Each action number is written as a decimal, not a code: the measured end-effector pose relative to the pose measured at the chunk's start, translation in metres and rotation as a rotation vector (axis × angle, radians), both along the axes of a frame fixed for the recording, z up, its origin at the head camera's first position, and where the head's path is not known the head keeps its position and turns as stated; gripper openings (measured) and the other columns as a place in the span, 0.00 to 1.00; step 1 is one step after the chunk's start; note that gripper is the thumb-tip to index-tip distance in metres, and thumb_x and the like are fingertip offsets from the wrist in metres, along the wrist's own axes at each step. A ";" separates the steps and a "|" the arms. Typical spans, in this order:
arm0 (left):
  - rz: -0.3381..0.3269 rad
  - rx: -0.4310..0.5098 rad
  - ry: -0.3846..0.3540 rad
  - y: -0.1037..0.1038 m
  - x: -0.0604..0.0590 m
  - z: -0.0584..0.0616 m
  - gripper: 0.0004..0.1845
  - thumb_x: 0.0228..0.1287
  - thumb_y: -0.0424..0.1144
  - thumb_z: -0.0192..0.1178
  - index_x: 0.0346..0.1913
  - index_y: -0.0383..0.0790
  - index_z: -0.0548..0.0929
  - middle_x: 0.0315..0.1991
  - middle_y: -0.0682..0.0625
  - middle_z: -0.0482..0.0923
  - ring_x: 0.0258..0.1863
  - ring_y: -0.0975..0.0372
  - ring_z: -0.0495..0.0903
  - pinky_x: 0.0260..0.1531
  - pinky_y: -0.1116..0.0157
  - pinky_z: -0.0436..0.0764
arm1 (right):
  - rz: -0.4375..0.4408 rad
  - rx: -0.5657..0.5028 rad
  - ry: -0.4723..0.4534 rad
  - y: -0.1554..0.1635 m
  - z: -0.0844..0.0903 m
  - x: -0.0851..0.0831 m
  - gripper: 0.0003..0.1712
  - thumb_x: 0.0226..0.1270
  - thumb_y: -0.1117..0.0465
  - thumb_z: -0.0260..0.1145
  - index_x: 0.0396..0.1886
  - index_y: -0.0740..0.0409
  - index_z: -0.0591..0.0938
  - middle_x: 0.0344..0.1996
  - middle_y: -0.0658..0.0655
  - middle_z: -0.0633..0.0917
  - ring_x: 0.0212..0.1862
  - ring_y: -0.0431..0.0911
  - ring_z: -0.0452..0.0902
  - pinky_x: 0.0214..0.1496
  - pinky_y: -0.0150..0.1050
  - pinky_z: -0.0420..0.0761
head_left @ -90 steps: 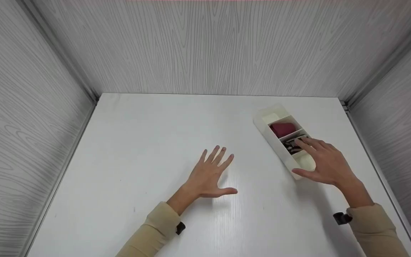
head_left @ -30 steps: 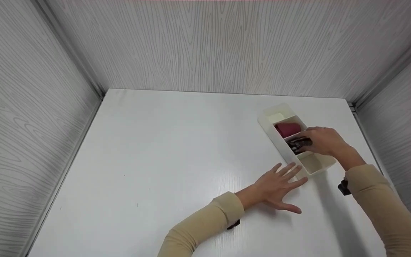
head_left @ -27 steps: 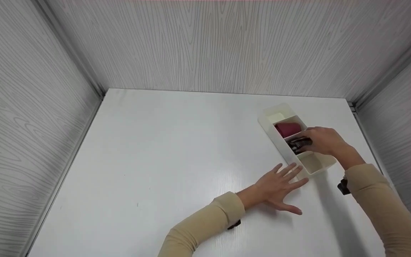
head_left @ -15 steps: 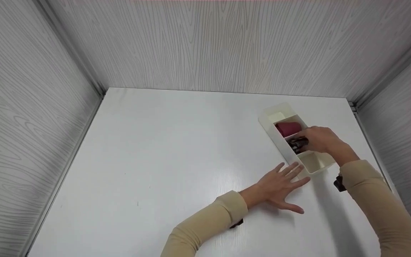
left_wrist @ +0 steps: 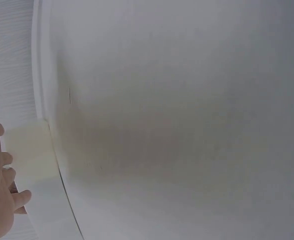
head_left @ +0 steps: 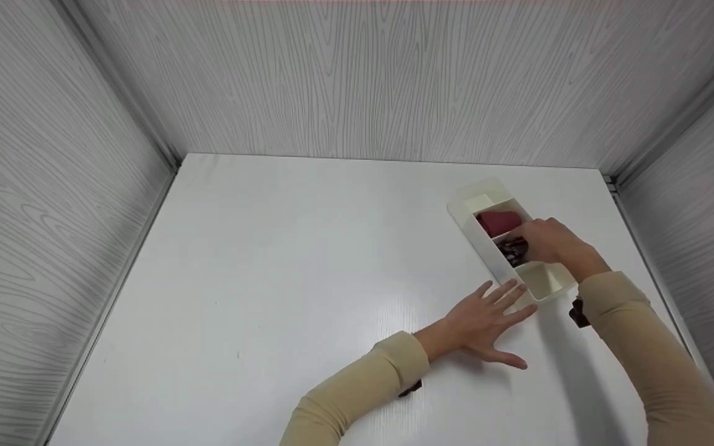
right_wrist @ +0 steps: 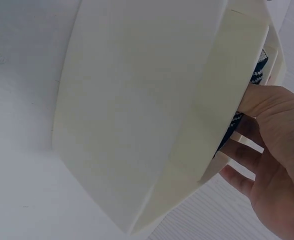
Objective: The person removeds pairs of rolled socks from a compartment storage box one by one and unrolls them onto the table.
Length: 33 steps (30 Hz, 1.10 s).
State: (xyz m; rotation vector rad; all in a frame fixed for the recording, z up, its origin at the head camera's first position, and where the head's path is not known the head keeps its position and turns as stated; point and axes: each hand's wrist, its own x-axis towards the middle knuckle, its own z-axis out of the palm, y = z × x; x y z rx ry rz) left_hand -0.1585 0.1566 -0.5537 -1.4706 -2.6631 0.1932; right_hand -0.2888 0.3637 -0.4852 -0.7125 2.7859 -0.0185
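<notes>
The right hand point(head_left: 549, 243) pinches the dark patterned roll point(head_left: 513, 250) in the organizer point(head_left: 487, 249); next, lift clear. The left hand point(head_left: 487, 316) lies flat, steadying.

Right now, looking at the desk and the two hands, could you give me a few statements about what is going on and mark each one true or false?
1. The right hand grips a dark patterned roll of cloth inside the cream divided organizer tray. True.
2. The left hand holds a red roll in the air. False: it lies flat on the white table, fingers spread, by the tray's near end.
3. A dark red roll sits in the compartment beyond the patterned one. True.
4. The tray's nearest compartment is full. False: it looks empty.
</notes>
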 end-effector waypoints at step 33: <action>0.031 0.036 -0.083 -0.048 -0.013 0.001 0.57 0.63 0.86 0.41 0.87 0.57 0.49 0.88 0.48 0.48 0.88 0.55 0.47 0.84 0.52 0.61 | -0.046 -0.109 0.106 0.011 0.050 0.026 0.27 0.57 0.62 0.81 0.58 0.58 0.88 0.52 0.65 0.90 0.54 0.64 0.82 0.57 0.65 0.81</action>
